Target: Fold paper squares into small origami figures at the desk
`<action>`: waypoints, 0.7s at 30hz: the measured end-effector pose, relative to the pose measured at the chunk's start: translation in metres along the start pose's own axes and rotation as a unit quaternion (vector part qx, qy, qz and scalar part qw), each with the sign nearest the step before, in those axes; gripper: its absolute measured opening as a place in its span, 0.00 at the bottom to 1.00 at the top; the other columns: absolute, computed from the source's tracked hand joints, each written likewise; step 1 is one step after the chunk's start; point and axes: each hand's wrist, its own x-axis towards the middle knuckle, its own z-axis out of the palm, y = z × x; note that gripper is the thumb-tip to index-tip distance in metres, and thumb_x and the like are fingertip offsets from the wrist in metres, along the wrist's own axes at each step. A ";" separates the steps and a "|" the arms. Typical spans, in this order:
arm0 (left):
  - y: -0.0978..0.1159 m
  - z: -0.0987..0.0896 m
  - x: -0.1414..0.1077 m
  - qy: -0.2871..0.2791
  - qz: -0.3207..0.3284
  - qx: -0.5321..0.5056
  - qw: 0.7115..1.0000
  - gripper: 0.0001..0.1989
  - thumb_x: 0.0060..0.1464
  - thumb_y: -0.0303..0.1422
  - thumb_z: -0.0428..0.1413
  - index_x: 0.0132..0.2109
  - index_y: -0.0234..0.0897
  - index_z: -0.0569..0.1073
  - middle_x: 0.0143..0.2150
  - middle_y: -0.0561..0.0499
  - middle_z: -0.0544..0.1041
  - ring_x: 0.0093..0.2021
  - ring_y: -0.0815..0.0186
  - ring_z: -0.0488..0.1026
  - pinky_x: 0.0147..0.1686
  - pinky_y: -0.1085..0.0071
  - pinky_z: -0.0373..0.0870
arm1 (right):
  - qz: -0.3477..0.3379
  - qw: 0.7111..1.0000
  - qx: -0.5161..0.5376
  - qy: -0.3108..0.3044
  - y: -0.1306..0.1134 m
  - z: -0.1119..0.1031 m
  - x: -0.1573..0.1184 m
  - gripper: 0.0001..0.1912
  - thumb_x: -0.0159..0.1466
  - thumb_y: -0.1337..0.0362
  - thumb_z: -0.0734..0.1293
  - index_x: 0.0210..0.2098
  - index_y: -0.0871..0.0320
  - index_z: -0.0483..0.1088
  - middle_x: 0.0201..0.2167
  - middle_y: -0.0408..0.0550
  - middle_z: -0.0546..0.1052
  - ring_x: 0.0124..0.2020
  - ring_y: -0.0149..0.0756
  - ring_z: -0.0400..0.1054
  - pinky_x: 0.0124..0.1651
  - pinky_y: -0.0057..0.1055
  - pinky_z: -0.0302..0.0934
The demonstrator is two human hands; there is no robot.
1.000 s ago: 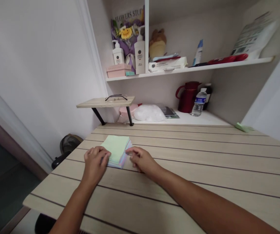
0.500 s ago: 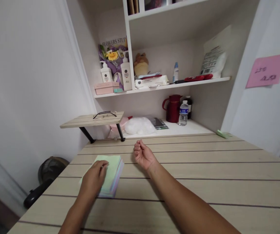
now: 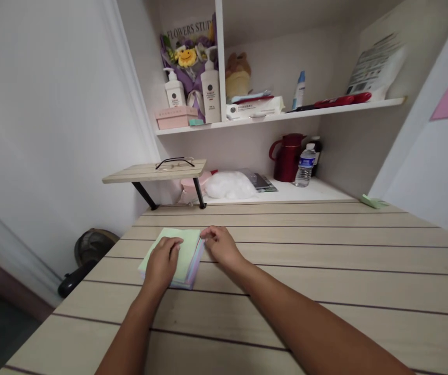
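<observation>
A stack of coloured paper (image 3: 188, 256), pale green on top with blue and purple edges below, lies on the wooden table (image 3: 325, 286). My left hand (image 3: 164, 260) rests on the top sheet, palm down, fingers lightly curled and thumb apart from them. At the stack's far right corner is my right hand (image 3: 218, 244), its thumb and forefinger pinched at the paper's edge. Whether it grips one sheet or several cannot be made out.
A small raised wooden stand (image 3: 130, 174) carries glasses (image 3: 175, 162) at the back left. Behind the table are a white plastic bag (image 3: 229, 186), a red jug (image 3: 288, 159) and a water bottle (image 3: 305, 165). A green paper piece (image 3: 372, 202) lies back right.
My right hand has moved left to the stack's corner and turned over, from palm up to fingers down. My left hand stays on the stack. The camera view has shifted.
</observation>
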 end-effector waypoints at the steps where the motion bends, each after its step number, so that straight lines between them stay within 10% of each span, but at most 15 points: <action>1: 0.000 0.000 -0.001 0.004 -0.003 -0.003 1.000 0.13 0.58 0.32 0.47 0.43 0.40 0.75 0.42 0.45 0.77 0.46 0.57 0.74 0.47 0.59 0.71 | -0.013 1.000 -0.022 0.004 0.000 0.000 -0.003 0.11 0.56 0.73 0.63 0.33 0.56 0.74 0.37 0.46 0.69 0.38 0.34 0.65 0.45 0.33 0.63; 21: -0.001 0.003 -0.003 0.007 -0.022 -0.033 0.999 0.12 0.55 0.33 0.51 0.45 0.41 0.75 0.37 0.50 0.74 0.37 0.63 0.72 0.42 0.64 0.69 | -0.071 0.989 -0.128 -0.018 0.007 0.002 -0.006 0.18 0.60 0.72 0.62 0.42 0.49 0.79 0.39 0.46 0.70 0.41 0.34 0.66 0.49 0.31 0.62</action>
